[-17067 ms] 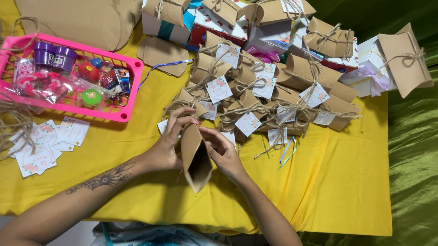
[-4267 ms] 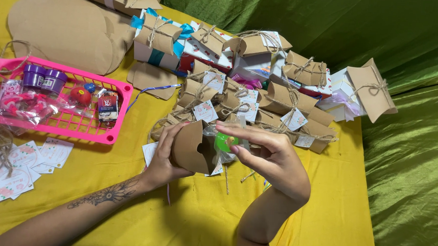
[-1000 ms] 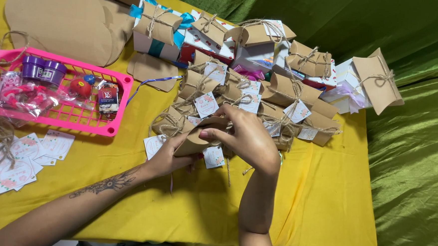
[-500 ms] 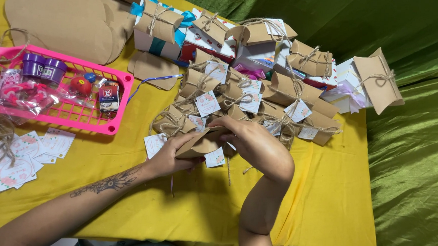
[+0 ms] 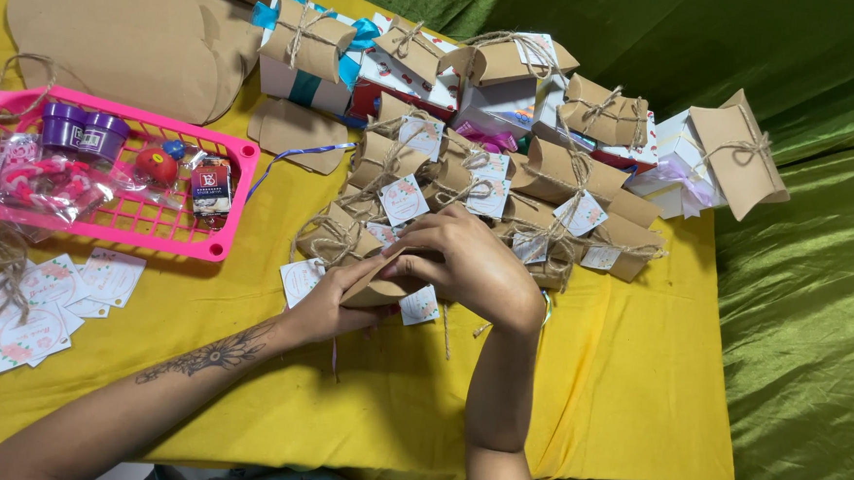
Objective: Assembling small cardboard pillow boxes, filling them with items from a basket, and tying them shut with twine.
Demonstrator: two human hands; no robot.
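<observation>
Your right hand (image 5: 474, 267) has dropped from above onto the kraft pillow box (image 5: 376, 288), pressing its flap shut. Your left hand (image 5: 331, 303) grips the box from beneath; it now looks nearly closed.

we saw a plain brown pillow box (image 5: 378, 288), a bright pink basket (image 5: 169, 241), a yellow counter (image 5: 615, 376) and green cloth (image 5: 812, 319).
</observation>
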